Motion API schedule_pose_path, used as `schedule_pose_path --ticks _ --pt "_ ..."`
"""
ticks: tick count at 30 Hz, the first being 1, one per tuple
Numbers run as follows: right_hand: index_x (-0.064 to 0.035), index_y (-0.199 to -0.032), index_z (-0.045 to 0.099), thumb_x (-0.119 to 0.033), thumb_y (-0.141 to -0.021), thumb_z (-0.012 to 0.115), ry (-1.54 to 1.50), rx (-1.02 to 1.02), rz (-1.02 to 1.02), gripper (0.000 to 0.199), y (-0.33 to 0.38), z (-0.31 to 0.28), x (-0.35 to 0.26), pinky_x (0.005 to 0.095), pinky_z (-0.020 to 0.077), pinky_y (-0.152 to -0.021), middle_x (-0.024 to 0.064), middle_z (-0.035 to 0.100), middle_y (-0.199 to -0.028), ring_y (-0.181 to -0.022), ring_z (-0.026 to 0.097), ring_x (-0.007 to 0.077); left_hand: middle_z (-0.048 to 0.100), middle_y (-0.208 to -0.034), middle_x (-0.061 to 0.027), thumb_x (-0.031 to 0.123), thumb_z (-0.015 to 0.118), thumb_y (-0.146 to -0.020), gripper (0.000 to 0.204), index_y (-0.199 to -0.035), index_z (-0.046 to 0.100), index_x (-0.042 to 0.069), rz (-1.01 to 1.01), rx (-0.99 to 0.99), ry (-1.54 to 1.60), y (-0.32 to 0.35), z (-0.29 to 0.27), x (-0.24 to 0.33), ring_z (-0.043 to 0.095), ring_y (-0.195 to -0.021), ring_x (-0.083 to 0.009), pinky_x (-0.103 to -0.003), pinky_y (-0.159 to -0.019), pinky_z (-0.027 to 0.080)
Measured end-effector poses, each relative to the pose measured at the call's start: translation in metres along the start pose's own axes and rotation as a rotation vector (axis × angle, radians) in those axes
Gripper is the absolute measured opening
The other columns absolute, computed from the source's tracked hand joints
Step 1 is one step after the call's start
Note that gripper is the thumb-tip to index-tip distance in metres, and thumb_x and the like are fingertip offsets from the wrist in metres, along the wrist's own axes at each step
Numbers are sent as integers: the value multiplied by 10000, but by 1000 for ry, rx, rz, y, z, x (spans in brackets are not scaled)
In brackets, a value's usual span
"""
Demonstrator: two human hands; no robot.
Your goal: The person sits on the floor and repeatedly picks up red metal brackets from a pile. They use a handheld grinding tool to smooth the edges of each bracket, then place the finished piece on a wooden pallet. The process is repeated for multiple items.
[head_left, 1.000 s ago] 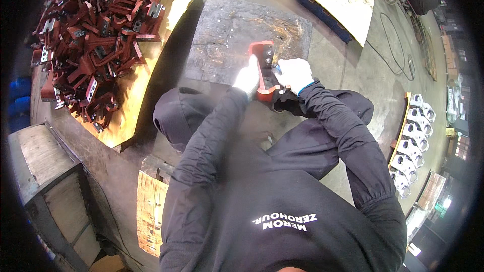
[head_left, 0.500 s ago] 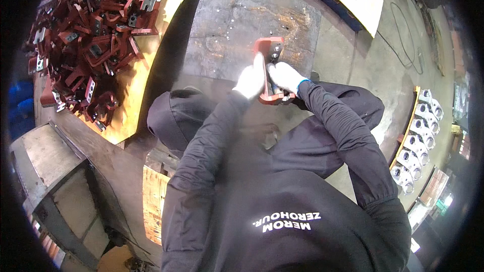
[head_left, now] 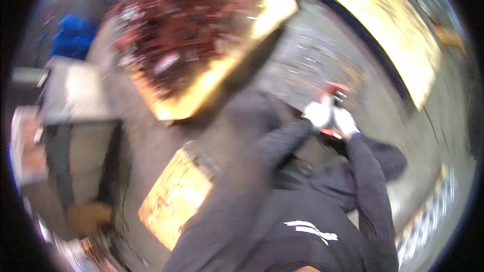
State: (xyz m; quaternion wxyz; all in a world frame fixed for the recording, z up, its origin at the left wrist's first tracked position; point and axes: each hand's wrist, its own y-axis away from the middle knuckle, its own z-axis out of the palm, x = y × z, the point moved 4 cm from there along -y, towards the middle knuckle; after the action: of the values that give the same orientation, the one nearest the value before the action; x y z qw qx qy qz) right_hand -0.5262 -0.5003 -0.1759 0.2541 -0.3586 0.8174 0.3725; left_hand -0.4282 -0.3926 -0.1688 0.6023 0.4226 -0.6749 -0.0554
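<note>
A red-brown metal bracket is held between my two white-gloved hands, right of the middle. My left hand grips its left side; my right hand is closed on its right side. The bracket's far end shows beyond my fingers and its near end below them, while the middle is covered by the gloves. Motion blur hides single fingers. Under and beyond the bracket lies a dark, scuffed metal plate.
A heap of similar red-brown brackets covers a wooden platform at the far left. A pale-topped bench stands far right. Silver metal parts line the right side. At left are a wooden block, a grey box-like unit and a blue bundle.
The whole view has swung left and blurred, so my hands and the bracket sit farther right and lower in the picture. Both hands still hold the bracket.
</note>
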Motion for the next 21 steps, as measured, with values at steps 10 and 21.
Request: schedule_pose_path --ticks 10,21 --pt "-45 -1048 577 -620 -851 587 -677 273 231 607 4 -50 -30 275 432 -577 48 519 -808 -667 513 152 593 -658 -100 247 692 -692 290 -799 653 -20 236 569 991 55 -175 85 600 -625 -212 -364 -595 482" --pt "-46 -1074 585 -601 -880 563 -586 120 224 588 -1 -6 -46 299 443 -677 44 557 -912 -745 528 170 568 -1114 -154 147 647 -744 595 -1280 418 27 77 1586 732 331 -316 -214 604 -967 -286 -392 -850 492"
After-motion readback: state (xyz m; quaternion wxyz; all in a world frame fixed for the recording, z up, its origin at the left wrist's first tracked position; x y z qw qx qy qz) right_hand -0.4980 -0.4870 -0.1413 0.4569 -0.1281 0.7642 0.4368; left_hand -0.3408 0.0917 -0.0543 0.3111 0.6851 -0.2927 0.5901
